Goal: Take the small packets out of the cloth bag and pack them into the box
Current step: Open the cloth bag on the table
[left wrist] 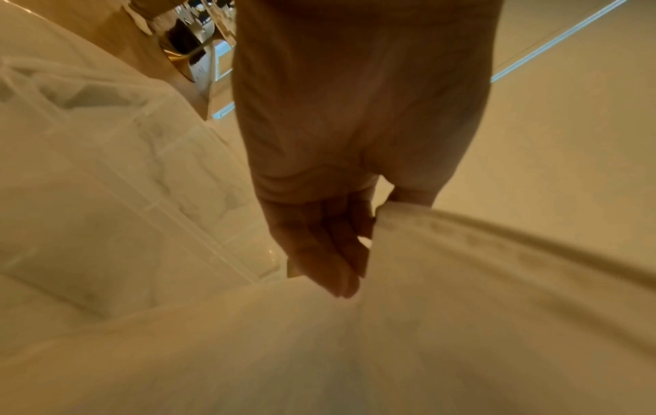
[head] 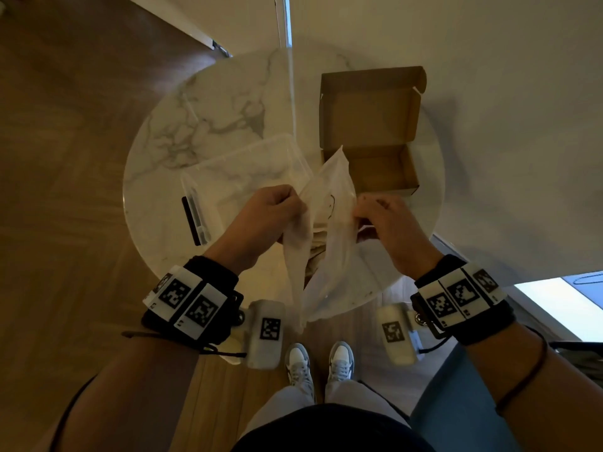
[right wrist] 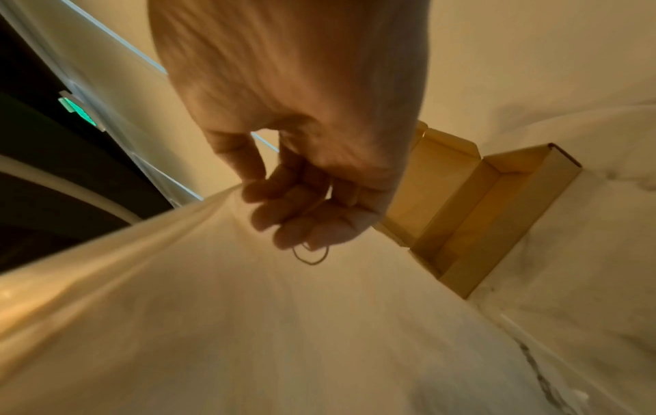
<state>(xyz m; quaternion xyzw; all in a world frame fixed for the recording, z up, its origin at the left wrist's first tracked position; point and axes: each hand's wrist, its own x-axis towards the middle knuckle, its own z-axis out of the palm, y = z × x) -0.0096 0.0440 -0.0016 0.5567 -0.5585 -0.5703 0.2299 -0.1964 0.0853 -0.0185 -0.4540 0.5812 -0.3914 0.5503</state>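
Observation:
A cream cloth bag (head: 329, 256) hangs over the near edge of the round marble table (head: 208, 106), its mouth pulled apart. My left hand (head: 277, 210) pinches the left rim of the bag (left wrist: 461, 233). My right hand (head: 375, 216) grips the right rim (right wrist: 213, 202) with a thin loop of cord (right wrist: 310, 255) caught in its fingers. Inside the opening, pale folded packets (head: 318, 239) show. The open brown cardboard box (head: 372, 138) stands just beyond the bag, lid flap raised, its inside bare where visible.
A clear plastic container (head: 241, 177) with a dark strip at its near-left side sits left of the bag. Wood floor lies to the left, a pale wall behind the table. My shoes (head: 319, 363) are below the table edge.

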